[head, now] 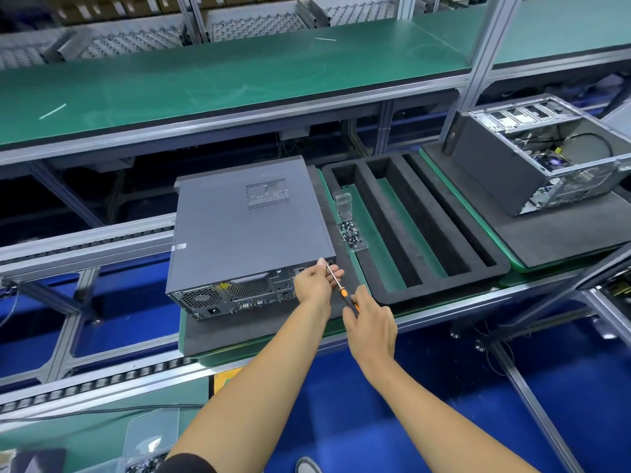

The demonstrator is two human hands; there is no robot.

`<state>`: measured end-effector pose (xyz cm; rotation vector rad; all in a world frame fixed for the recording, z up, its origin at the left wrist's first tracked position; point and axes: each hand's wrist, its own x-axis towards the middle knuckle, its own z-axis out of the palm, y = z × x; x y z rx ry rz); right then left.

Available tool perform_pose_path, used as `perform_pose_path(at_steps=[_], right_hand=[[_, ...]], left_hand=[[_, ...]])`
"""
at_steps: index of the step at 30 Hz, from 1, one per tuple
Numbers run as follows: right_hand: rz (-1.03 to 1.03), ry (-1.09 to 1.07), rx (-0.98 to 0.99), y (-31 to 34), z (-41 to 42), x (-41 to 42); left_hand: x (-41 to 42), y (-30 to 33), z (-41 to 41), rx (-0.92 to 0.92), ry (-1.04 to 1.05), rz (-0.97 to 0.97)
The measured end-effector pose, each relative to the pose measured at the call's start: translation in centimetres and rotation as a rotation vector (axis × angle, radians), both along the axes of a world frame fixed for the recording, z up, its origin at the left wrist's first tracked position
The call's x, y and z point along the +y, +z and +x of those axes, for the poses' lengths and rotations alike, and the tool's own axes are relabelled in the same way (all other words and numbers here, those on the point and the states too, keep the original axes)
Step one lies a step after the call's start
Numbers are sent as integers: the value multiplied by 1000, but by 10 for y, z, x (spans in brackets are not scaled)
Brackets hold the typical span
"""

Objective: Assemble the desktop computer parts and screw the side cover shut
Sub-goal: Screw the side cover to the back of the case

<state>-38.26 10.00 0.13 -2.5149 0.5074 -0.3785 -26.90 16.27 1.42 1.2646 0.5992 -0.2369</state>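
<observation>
A dark grey desktop computer case [246, 227] lies on its side on a black foam pad [239, 327], side cover on top, rear ports facing me. My right hand [370, 322] grips the orange and black handle of a screwdriver [341, 288]. Its metal shaft points up-left at the case's rear right corner. My left hand [316, 279] pinches the shaft near the tip, right at that corner. A clear plastic box of dark screws [351, 232] lies open just right of the case.
A black foam tray with long slots [426, 254] sits right of the case. Farther right, an open computer chassis [549, 155] rests on another foam pad. A green shelf [239, 73] runs behind. Roller conveyor rails [85, 384] cross at the left.
</observation>
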Motion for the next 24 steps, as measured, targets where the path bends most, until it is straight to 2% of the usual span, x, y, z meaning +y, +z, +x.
perform_pose_path(at_steps=[8, 19, 24], right_hand=[[36, 18, 39, 7, -1, 2], [-30, 66, 21, 9, -3, -6], [-27, 77, 6, 7, -6, -9]], left_hand=[[11, 1, 3, 13, -78, -47], [20, -1, 8, 48, -147, -145], [34, 1, 8, 49, -260, -216]])
